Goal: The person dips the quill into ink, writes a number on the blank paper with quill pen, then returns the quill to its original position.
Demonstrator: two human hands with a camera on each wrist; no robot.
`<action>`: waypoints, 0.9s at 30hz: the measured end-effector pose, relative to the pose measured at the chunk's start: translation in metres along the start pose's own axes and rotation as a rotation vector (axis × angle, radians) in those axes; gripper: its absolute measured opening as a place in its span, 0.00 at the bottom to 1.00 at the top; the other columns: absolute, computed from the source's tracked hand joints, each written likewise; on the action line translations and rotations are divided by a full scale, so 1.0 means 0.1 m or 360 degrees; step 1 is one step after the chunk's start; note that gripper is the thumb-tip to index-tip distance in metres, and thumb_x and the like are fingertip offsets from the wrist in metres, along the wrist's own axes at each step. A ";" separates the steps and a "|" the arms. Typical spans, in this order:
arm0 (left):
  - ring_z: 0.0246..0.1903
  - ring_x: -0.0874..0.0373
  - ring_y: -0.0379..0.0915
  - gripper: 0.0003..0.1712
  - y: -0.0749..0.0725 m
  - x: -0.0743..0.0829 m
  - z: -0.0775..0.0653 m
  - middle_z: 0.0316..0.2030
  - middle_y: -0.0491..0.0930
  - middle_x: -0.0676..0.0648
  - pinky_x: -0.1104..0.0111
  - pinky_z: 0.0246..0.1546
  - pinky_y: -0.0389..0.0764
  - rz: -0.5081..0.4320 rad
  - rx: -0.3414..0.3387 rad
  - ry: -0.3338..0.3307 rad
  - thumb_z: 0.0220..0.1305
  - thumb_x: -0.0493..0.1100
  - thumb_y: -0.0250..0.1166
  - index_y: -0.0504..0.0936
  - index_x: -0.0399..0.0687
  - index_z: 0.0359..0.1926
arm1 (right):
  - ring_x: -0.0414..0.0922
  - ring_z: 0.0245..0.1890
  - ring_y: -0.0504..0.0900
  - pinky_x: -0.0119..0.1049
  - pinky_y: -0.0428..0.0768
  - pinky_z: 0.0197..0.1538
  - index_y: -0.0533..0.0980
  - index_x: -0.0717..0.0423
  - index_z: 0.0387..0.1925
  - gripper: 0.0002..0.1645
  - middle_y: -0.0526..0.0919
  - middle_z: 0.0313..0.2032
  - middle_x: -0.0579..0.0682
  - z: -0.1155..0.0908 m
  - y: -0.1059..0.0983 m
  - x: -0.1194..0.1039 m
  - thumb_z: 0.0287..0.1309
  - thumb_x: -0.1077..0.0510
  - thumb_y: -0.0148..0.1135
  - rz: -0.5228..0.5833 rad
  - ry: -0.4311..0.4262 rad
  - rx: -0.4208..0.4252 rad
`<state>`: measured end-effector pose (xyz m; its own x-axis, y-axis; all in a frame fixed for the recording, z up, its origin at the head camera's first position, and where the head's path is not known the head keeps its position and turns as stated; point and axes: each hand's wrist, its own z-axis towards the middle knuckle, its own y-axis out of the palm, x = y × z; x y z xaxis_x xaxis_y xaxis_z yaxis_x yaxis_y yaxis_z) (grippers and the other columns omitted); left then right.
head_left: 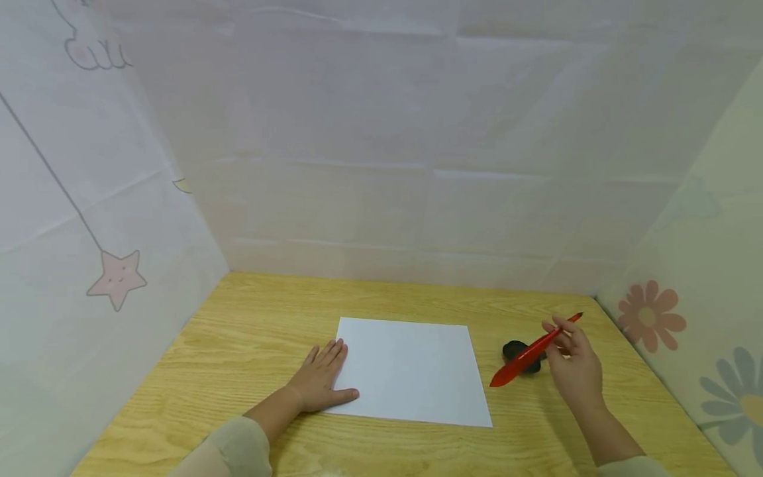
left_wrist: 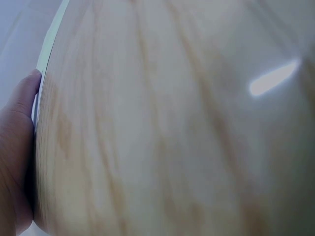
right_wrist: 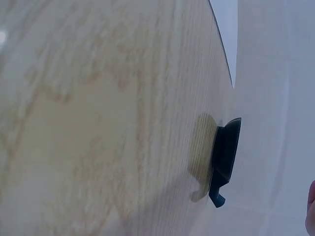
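Observation:
My left hand [head_left: 322, 379] lies with fingers spread on the left edge of a white sheet of paper [head_left: 411, 371], its thumb over the lower left part. In the left wrist view that hand [left_wrist: 17, 147] shows only at the left edge. To the right of the paper, my right hand [head_left: 575, 368] pinches a red feather-shaped pen [head_left: 524, 362] above the table. Its dark tip points up to the right, and the broad red end slants down toward the paper. Behind the pen, a small black stand or dish [head_left: 514, 350] sits on the table, partly covered.
The wood-grain table [head_left: 268, 311] is bounded by pale cloth walls at the back and sides. In the right wrist view, the black piece [right_wrist: 226, 150] has a short hooked part, and the paper's corner [right_wrist: 227, 37] shows beyond it.

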<state>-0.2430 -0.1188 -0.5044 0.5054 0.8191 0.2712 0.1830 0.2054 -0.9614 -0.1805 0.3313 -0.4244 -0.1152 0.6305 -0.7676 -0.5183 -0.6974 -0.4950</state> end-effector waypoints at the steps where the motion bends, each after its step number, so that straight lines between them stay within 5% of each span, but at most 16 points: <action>1: 0.78 0.47 0.35 0.59 0.00 0.00 0.00 0.78 0.42 0.42 0.46 0.76 0.38 -0.0001 0.0001 0.0000 0.61 0.77 0.49 0.47 0.39 0.77 | 0.22 0.32 0.71 0.25 0.68 0.19 0.69 0.52 0.64 0.24 0.73 0.43 0.08 0.00 0.00 -0.01 0.68 0.59 0.57 0.0026 0.0038 0.0000; 9: 0.78 0.47 0.36 0.60 0.02 -0.01 0.01 0.78 0.42 0.42 0.46 0.76 0.38 0.0005 0.0009 0.0002 0.61 0.78 0.49 0.47 0.39 0.77 | 0.17 0.37 0.77 0.16 0.74 0.32 0.71 0.43 0.56 0.17 0.77 0.37 0.13 0.03 0.01 -0.01 0.67 0.57 0.59 0.0261 0.0215 -0.0024; 13: 0.78 0.47 0.36 0.60 0.03 -0.02 0.02 0.78 0.42 0.42 0.46 0.76 0.38 0.0012 0.0013 0.0005 0.61 0.78 0.49 0.47 0.39 0.77 | 0.13 0.40 0.75 0.17 0.72 0.28 0.69 0.41 0.55 0.14 0.76 0.39 0.15 0.05 0.01 0.02 0.71 0.56 0.53 0.0283 0.0195 -0.0032; 20: 0.78 0.47 0.36 0.60 0.01 -0.02 0.02 0.78 0.42 0.42 0.46 0.76 0.38 -0.0004 0.0015 0.0006 0.61 0.78 0.49 0.47 0.39 0.77 | 0.20 0.32 0.80 0.11 0.75 0.40 0.71 0.41 0.49 0.12 0.80 0.36 0.19 0.05 0.07 0.02 0.71 0.61 0.53 0.0502 0.0055 0.0094; 23: 0.78 0.47 0.36 0.60 0.01 -0.01 0.01 0.78 0.42 0.42 0.46 0.76 0.37 -0.0015 0.0006 0.0005 0.61 0.78 0.50 0.47 0.39 0.77 | 0.22 0.31 0.79 0.12 0.73 0.40 0.70 0.40 0.51 0.11 0.78 0.36 0.18 0.04 0.07 0.04 0.72 0.59 0.50 0.0378 0.0018 0.0100; 27: 0.78 0.47 0.36 0.60 0.02 -0.02 0.02 0.78 0.42 0.42 0.46 0.76 0.37 -0.0022 -0.0003 0.0007 0.61 0.78 0.49 0.47 0.39 0.77 | 0.25 0.33 0.76 0.18 0.71 0.39 0.69 0.39 0.58 0.15 0.75 0.35 0.18 0.06 0.01 0.08 0.76 0.48 0.43 0.0288 0.0192 -0.0121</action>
<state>-0.2449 -0.1192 -0.5070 0.5064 0.8139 0.2848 0.1917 0.2157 -0.9574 -0.1870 0.3379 -0.4284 -0.0957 0.4507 -0.8875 -0.4326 -0.8218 -0.3707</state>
